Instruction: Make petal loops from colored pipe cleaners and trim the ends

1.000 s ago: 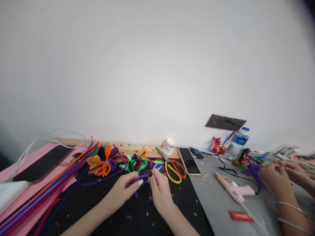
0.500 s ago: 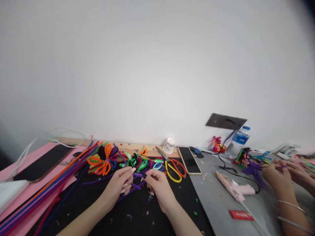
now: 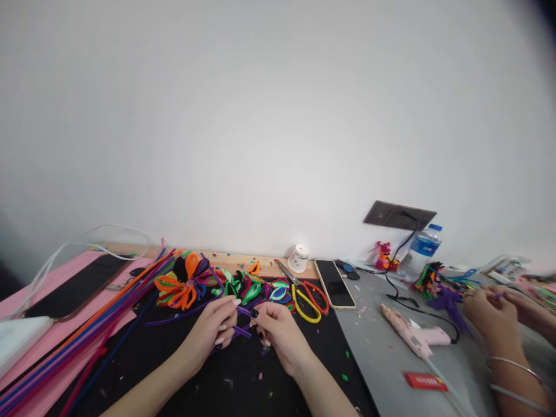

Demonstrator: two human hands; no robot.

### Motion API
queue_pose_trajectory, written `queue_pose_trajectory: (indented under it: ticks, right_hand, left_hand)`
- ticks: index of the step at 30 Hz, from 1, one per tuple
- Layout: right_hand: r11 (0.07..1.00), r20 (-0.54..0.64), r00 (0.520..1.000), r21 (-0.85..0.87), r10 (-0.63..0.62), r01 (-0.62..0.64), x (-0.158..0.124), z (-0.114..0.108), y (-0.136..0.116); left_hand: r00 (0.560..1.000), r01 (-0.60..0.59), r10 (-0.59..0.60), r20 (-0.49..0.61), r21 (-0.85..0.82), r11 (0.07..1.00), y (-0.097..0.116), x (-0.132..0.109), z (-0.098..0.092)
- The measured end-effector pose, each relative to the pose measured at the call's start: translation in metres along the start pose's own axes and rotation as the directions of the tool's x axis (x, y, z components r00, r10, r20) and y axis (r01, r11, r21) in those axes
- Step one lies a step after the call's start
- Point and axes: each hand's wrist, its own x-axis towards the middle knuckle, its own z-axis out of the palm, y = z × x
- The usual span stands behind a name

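Far left, stem bundle (image 3: 99,331); then orange looped piece (image 3: 190,284) near left hand (image 3: 214,327), crushable if that hand swings. Left fingers closed on purple stem (image 3: 244,311), held between both hands over black mat (image 3: 243,388); right hand (image 3: 278,330) pinches it too. Uneven pull could kink it. Scissors (image 3: 294,296) beyond right knuckles: snag risk.

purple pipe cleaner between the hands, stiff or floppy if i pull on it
The purple pipe cleaner is probably light, being so thin. It likely bends easily yet keeps its shape, judging by the looped orange flower nearby.
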Motion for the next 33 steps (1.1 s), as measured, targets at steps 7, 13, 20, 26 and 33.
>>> queue_pose_trajectory:
  ticks: [7, 13, 20, 26, 33]
  right_hand:
    - [0.98, -0.019, 1.0, -0.201, 0.011, -0.015, 0.0, 0.005, 0.002]
    - [0.887, -0.023, 0.98, -0.431, -0.196, 0.167, 0.002, 0.004, 0.012]
    - [0.856, -0.011, 0.977, -0.485, -0.211, 0.179, 0.003, 0.001, 0.01]
    - [0.857, -0.006, 0.974, -0.478, -0.225, 0.195, 0.003, 0.002, 0.01]
    - [0.875, 0.005, 0.987, -0.463, -0.158, 0.142, 0.006, -0.001, 0.016]
  left_hand:
    - [0.998, -0.058, 0.062, -0.022, 0.126, 0.99, -0.003, 0.001, 0.001]
    - [0.998, -0.048, 0.053, -0.029, 0.15, 0.988, -0.007, 0.001, 0.0]
    - [0.997, -0.074, 0.076, -0.017, 0.097, 0.993, -0.007, 0.003, -0.003]
    - [0.998, -0.068, 0.068, 0.007, 0.084, 0.994, -0.009, 0.004, -0.003]
    - [0.993, -0.108, 0.098, 0.064, 0.176, 0.978, -0.011, 0.003, -0.004]
